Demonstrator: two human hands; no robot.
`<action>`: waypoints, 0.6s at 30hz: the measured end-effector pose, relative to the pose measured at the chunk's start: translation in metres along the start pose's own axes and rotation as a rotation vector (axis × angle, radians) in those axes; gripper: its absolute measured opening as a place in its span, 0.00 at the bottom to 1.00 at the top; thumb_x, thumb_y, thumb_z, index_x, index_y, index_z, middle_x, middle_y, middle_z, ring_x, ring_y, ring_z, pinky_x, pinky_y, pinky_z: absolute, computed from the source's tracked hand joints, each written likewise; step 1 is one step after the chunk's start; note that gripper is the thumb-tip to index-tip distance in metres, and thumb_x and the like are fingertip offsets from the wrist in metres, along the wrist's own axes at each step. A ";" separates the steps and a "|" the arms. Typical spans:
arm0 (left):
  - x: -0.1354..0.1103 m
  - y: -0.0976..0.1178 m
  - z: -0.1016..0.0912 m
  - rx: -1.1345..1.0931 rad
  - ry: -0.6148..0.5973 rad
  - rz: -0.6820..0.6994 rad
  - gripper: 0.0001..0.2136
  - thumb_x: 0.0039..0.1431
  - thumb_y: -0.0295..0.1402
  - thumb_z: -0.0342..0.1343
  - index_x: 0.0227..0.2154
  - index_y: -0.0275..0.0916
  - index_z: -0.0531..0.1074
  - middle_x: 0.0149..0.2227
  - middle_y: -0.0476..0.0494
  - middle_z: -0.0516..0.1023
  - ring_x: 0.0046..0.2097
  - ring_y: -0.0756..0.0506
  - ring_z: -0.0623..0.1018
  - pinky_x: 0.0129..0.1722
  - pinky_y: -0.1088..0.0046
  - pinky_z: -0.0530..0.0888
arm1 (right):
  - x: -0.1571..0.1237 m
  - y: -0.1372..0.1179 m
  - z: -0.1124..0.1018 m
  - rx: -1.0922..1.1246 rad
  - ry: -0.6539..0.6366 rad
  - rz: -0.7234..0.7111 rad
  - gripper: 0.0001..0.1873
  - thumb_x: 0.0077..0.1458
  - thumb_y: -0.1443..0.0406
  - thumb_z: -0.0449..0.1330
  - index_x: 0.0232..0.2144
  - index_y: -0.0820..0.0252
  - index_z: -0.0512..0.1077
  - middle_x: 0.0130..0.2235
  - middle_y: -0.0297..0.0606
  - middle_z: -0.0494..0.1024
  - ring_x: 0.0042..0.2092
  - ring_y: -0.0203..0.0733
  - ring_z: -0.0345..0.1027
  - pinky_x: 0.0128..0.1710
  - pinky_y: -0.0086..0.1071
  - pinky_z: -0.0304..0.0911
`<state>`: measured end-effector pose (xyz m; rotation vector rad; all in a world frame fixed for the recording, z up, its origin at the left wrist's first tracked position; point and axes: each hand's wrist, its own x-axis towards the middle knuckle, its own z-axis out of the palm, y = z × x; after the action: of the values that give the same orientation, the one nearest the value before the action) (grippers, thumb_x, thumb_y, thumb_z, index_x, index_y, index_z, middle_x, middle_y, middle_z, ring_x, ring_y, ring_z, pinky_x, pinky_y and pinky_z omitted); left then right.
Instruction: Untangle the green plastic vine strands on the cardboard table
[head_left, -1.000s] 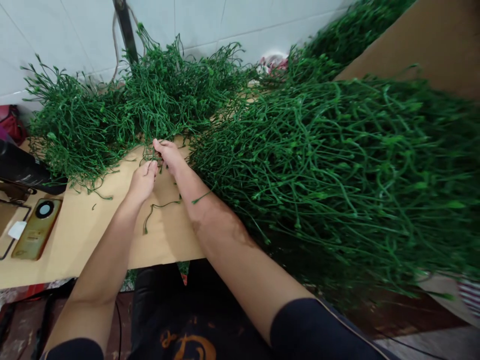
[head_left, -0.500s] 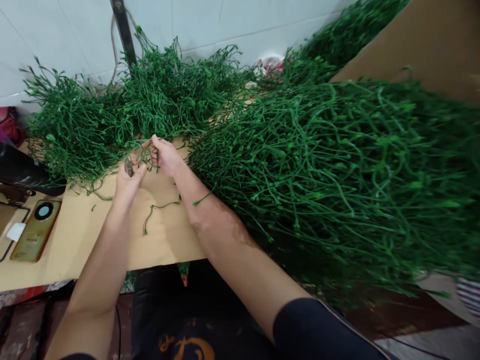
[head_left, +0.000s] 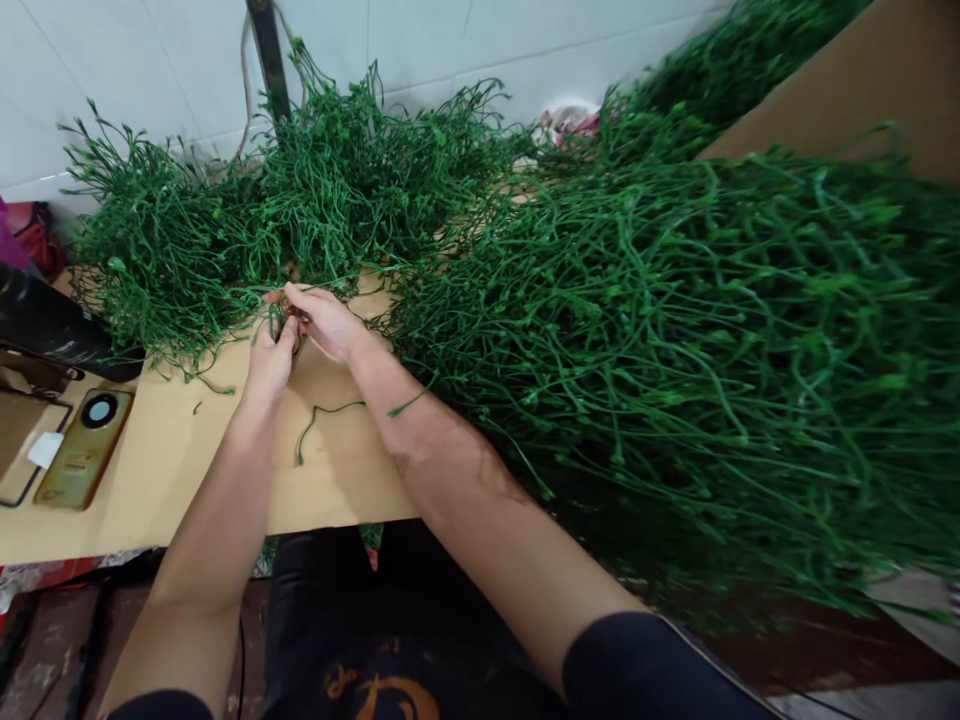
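My left hand [head_left: 271,358] and my right hand [head_left: 324,318] meet over the tan board [head_left: 172,460], fingers pinched together on a thin green plastic stem [head_left: 289,322] at the edge of the back pile of green stems [head_left: 247,220]. A much larger heap of green stems [head_left: 675,340] lies against my right forearm. One loose green stem [head_left: 322,420] lies on the board just below my hands.
A gold phone [head_left: 84,448] lies at the board's left end, beside a dark case and a black object [head_left: 45,325]. White tiled wall and a dark pole [head_left: 270,55] stand behind the piles. A brown cardboard sheet [head_left: 847,90] rises at the right.
My left hand drew away to the left, then came back against the right hand. Both hands stayed pinched on green stems at the pile's edge. The camera shifted slightly.
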<state>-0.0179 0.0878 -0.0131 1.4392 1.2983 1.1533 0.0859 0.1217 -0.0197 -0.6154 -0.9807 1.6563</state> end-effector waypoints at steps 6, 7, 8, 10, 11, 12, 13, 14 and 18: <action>-0.007 0.008 0.005 -0.161 0.049 -0.056 0.14 0.58 0.34 0.54 0.21 0.37 0.59 0.20 0.54 0.63 0.23 0.56 0.63 0.25 0.81 0.61 | -0.003 -0.007 0.001 0.084 0.171 0.018 0.11 0.58 0.61 0.56 0.27 0.62 0.66 0.23 0.28 0.67 0.24 0.26 0.57 0.21 0.21 0.53; -0.009 0.010 0.006 -0.166 0.022 -0.085 0.13 0.60 0.33 0.53 0.21 0.37 0.59 0.20 0.53 0.63 0.23 0.56 0.64 0.24 0.81 0.61 | -0.003 -0.009 0.001 0.073 0.216 0.021 0.13 0.58 0.61 0.56 0.25 0.62 0.64 0.21 0.27 0.64 0.23 0.25 0.55 0.21 0.21 0.52; -0.011 0.011 0.007 -0.168 -0.013 -0.109 0.13 0.60 0.32 0.52 0.22 0.37 0.59 0.20 0.54 0.63 0.22 0.56 0.64 0.24 0.82 0.61 | -0.003 -0.011 0.000 0.050 0.247 0.025 0.15 0.58 0.60 0.56 0.23 0.61 0.62 0.20 0.26 0.61 0.22 0.25 0.53 0.20 0.21 0.49; -0.014 0.014 0.008 -0.169 -0.083 -0.136 0.12 0.62 0.31 0.50 0.22 0.37 0.60 0.18 0.55 0.62 0.20 0.56 0.62 0.22 0.83 0.59 | -0.004 -0.014 -0.002 0.007 0.251 0.039 0.17 0.59 0.58 0.55 0.22 0.61 0.61 0.18 0.25 0.59 0.21 0.24 0.51 0.20 0.21 0.48; -0.014 0.015 0.008 -0.178 -0.098 -0.135 0.12 0.62 0.30 0.49 0.23 0.37 0.59 0.16 0.56 0.60 0.19 0.57 0.60 0.21 0.83 0.58 | -0.005 -0.016 -0.004 0.001 0.229 0.051 0.18 0.59 0.57 0.54 0.22 0.61 0.61 0.18 0.25 0.60 0.21 0.25 0.52 0.20 0.22 0.48; -0.014 0.016 0.007 -0.193 -0.095 -0.129 0.12 0.62 0.30 0.49 0.23 0.37 0.59 0.15 0.57 0.58 0.18 0.57 0.58 0.20 0.84 0.56 | -0.005 -0.017 -0.006 0.004 0.199 0.064 0.17 0.59 0.56 0.54 0.23 0.61 0.63 0.19 0.26 0.63 0.21 0.25 0.53 0.21 0.22 0.49; -0.014 0.016 0.006 -0.210 -0.087 -0.127 0.12 0.63 0.29 0.48 0.22 0.37 0.59 0.15 0.58 0.57 0.17 0.58 0.56 0.19 0.84 0.55 | -0.006 -0.019 -0.008 0.015 0.166 0.081 0.16 0.58 0.56 0.55 0.24 0.62 0.64 0.21 0.27 0.65 0.22 0.25 0.55 0.22 0.22 0.51; -0.014 0.017 0.005 -0.227 -0.078 -0.130 0.12 0.63 0.29 0.47 0.22 0.37 0.58 0.14 0.58 0.55 0.17 0.58 0.55 0.18 0.84 0.54 | -0.007 -0.019 -0.011 0.023 0.128 0.100 0.15 0.57 0.58 0.56 0.25 0.62 0.65 0.22 0.27 0.67 0.23 0.25 0.56 0.23 0.22 0.52; -0.014 0.019 0.002 -0.234 -0.089 -0.166 0.12 0.63 0.27 0.45 0.22 0.37 0.58 0.14 0.59 0.53 0.16 0.58 0.54 0.18 0.85 0.53 | -0.008 -0.018 -0.017 -0.030 0.018 0.093 0.12 0.48 0.64 0.65 0.23 0.63 0.66 0.20 0.26 0.68 0.22 0.24 0.55 0.23 0.22 0.50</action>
<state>-0.0124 0.0725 0.0036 1.1768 1.1561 1.0793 0.1111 0.1211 -0.0143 -0.7045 -0.9776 1.7177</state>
